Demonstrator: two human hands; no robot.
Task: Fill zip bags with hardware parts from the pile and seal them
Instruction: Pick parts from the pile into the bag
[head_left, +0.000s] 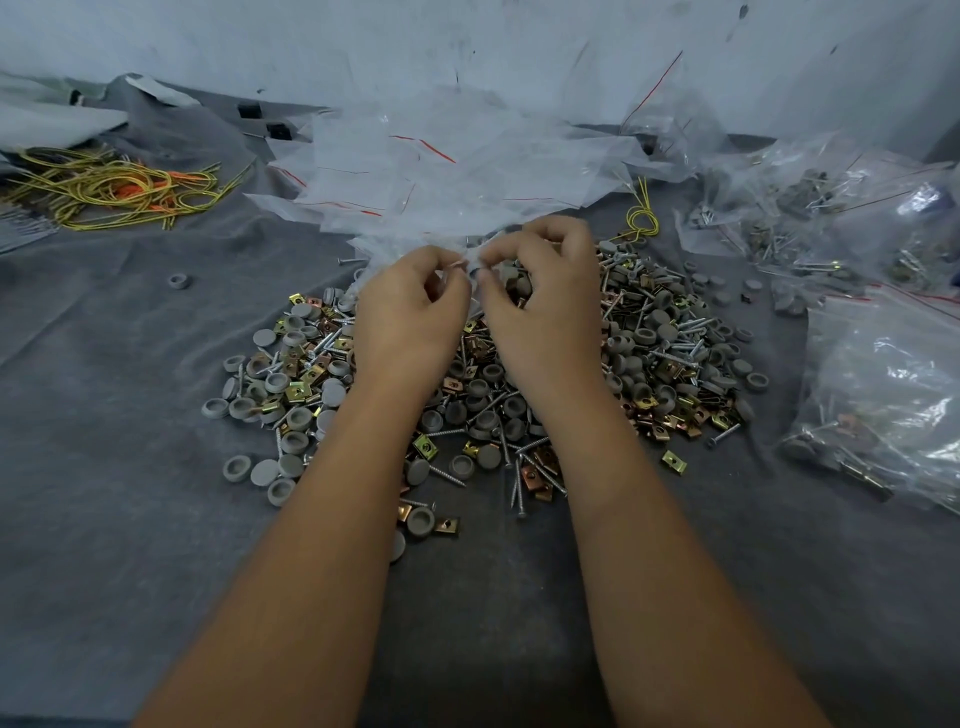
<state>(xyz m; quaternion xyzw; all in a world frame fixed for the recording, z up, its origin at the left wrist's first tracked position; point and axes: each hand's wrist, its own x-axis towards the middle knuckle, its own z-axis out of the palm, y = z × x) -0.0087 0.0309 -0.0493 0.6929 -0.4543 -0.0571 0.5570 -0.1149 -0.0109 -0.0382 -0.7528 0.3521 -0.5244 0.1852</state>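
A pile of hardware parts (670, 353), grey round caps, silver screws and gold clip nuts, is spread on the grey cloth in front of me. Behind it lies a heap of empty clear zip bags (436, 171) with red seal lines. Both hands hover over the pile's far edge, close together. My left hand (410, 312) and my right hand (540, 296) each pinch the edge of one clear zip bag (470, 260) between thumb and fingers. The bag's body is mostly hidden by the hands.
Filled zip bags (883, 395) are stacked at the right, more (810, 218) behind them. Yellow and orange ties (119, 189) lie at the far left, one yellow tie (643, 218) by the pile. A stray grey cap (178, 281) sits left. A pale wall (467, 47) stands behind.
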